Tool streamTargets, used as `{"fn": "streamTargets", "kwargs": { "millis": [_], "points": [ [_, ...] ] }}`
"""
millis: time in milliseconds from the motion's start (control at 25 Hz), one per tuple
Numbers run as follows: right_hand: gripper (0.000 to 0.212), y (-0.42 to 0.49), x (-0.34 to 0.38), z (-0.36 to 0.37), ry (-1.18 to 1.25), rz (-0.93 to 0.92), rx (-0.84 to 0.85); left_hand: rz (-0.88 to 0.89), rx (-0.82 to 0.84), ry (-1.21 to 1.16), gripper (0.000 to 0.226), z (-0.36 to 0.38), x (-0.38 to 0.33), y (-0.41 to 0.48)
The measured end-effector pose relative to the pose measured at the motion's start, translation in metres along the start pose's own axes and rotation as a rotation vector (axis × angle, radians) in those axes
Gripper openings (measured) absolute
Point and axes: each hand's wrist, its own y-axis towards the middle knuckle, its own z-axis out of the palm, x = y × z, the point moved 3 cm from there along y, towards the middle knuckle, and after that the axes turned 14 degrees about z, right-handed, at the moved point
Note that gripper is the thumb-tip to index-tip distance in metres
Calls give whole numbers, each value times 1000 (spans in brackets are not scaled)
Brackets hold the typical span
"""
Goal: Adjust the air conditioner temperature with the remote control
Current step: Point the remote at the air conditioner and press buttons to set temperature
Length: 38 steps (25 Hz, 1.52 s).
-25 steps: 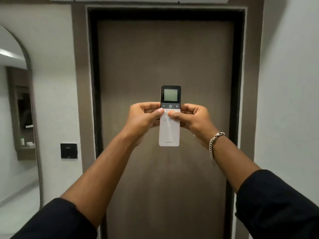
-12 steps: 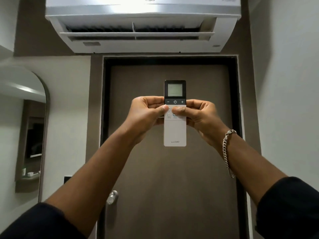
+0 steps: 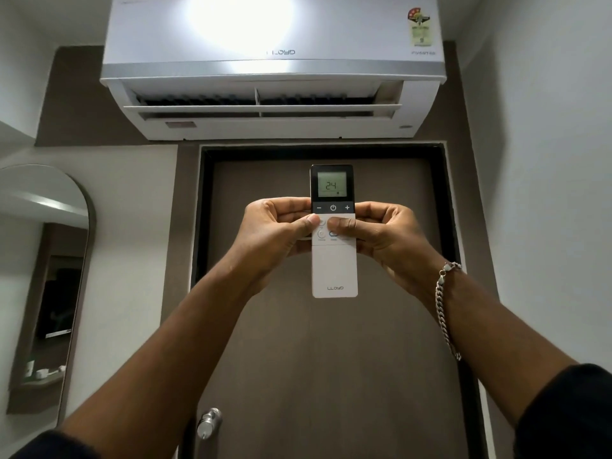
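A slim white remote control with a black top is held upright in front of me by both hands. Its small screen reads 24; below it sit minus, power and plus buttons. My left hand grips the remote's left edge, thumb resting on the white buttons under the black band. My right hand grips the right edge, thumb beside the left one. Above, a white wall air conditioner hangs over the door with its front flap open.
A brown door with a dark frame faces me, its silver knob low on the left. An arched mirror is on the left wall. A plain white wall stands at the right. A metal bracelet hangs on my right wrist.
The view has tilted upward, bringing the whole air conditioner into sight. The remote's screen, blank before, now shows 24. Both hands keep their hold on the remote.
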Motion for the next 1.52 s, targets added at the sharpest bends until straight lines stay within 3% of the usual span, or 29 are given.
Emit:
{"fn": "streamTargets", "kwargs": {
  "millis": [680,1520],
  "points": [
    [34,-1,2,-2,1,-20,-41,40,7,5,16,3,-4,3],
    [42,0,2,2,-25,-18,-32,39,-75,48,8,1,-5,3]
  ]
}}
